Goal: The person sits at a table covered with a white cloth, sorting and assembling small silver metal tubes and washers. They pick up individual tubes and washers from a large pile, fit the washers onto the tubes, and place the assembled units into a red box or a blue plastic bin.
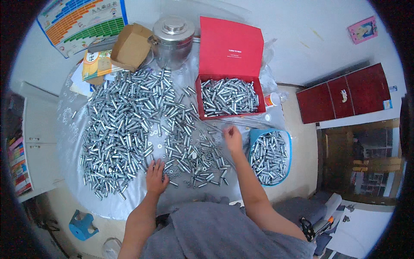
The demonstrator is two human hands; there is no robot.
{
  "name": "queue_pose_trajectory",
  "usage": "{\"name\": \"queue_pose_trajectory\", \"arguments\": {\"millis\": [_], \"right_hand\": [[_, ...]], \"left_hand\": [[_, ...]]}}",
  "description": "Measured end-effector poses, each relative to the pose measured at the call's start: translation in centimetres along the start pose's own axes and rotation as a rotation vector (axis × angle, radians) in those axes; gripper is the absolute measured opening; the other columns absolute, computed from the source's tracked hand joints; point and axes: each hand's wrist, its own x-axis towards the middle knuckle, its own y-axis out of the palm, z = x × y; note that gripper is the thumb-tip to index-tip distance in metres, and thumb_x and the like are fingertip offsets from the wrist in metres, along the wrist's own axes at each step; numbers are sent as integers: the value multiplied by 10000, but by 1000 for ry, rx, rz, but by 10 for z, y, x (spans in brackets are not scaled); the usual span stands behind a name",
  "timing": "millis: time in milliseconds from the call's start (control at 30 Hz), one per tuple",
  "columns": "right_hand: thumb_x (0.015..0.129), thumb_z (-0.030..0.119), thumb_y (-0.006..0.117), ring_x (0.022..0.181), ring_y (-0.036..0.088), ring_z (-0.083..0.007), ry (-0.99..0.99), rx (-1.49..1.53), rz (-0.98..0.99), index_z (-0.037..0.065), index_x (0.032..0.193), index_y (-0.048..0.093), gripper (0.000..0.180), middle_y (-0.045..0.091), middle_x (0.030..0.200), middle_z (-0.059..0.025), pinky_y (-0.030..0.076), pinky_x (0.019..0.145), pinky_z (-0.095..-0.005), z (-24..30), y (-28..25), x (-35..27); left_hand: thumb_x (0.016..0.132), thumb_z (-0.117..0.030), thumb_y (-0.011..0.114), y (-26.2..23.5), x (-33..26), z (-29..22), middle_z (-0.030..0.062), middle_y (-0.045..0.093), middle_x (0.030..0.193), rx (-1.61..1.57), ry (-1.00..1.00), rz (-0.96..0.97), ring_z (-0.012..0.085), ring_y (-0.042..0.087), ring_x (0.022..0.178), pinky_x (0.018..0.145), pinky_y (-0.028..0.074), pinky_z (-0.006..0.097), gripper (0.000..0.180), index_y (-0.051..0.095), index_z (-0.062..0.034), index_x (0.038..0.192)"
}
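Note:
A large pile of silvery metal expansion bolts (120,125) covers the left and middle of the cloth-covered table. My left hand (157,178) rests at its near edge, palm down with fingers apart, close to a few bolts and washers. To the right of it lies a smaller heap of bolts mixed with loose washers (202,159). My right hand (233,139) is over the table's right part, just below an open red box (230,115) full of bolts. Its fingers are curled together; whatever they hold is hidden.
At the right edge is a blue-rimmed bin (290,159) filled with bolts. Behind the pile stand a lidded metal pot (172,43) and a cardboard box (129,47). A white tub (271,100) sits beside the red box. A blue stool (82,225) is on the floor.

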Motion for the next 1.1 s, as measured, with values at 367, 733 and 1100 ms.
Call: {"name": "queue_pose_trajectory", "arguments": {"millis": [367,733,1100], "right_hand": [[806,145,588,860,558,-345,-582,-144,302,14,911,613,170,594,882,-162,448,767,-410,76,57,-37],[749,129,626,928,565,-388,-308,-665,215,-17,944,564,252,572,960,-232,466,804,-450,122,162,65],[820,170,551,815,598,-364,-439,-678,360,11,860,601,171,617,815,-198,481,737,-441,122,147,80]], "left_hand": [[739,-187,593,-11,-4,-3,113,450,1297,63,40,-48,357,356,1226,996,329,451,497,499,-74,1214],[736,-190,592,-2,0,-3,93,465,1282,11,5,-52,332,360,1229,977,349,436,476,515,-98,1196],[735,-191,590,-4,0,0,97,465,1281,30,25,-68,327,360,1230,998,333,434,466,523,-83,1184]]}}
